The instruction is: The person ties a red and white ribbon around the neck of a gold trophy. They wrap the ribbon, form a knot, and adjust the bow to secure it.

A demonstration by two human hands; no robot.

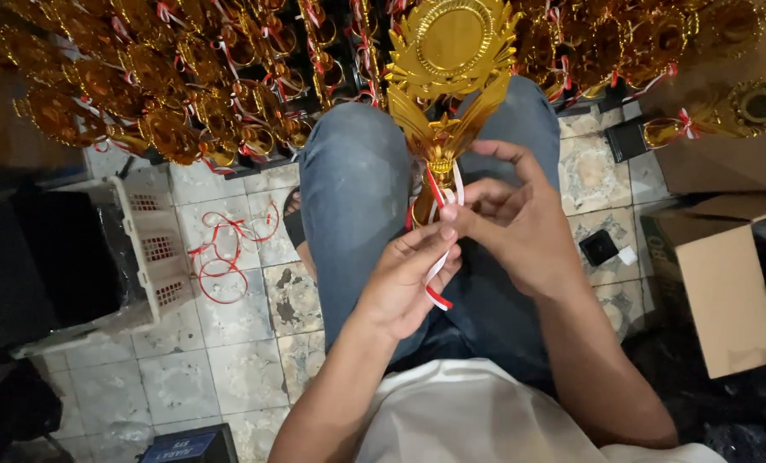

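Note:
A gold plastic trophy (pixel 448 60) with a round disc top and leaf-shaped sides stands between my knees over my jeans. A red and white ribbon (pixel 439 273) runs around its narrow stem and hangs down past my fingers. My left hand (pixel 404 287) pinches the ribbon's lower length between thumb and fingers. My right hand (pixel 507 219) grips the ribbon just below the stem, fingers curled around it. Both hands touch each other beneath the trophy.
Many gold trophies with red and white ribbons (pixel 186 86) crowd the tiled floor ahead and to both sides. Loose ribbon (pixel 228 249) lies on the tiles beside a white plastic crate (pixel 147 249). An open cardboard box (pixel 726 283) stands at the right.

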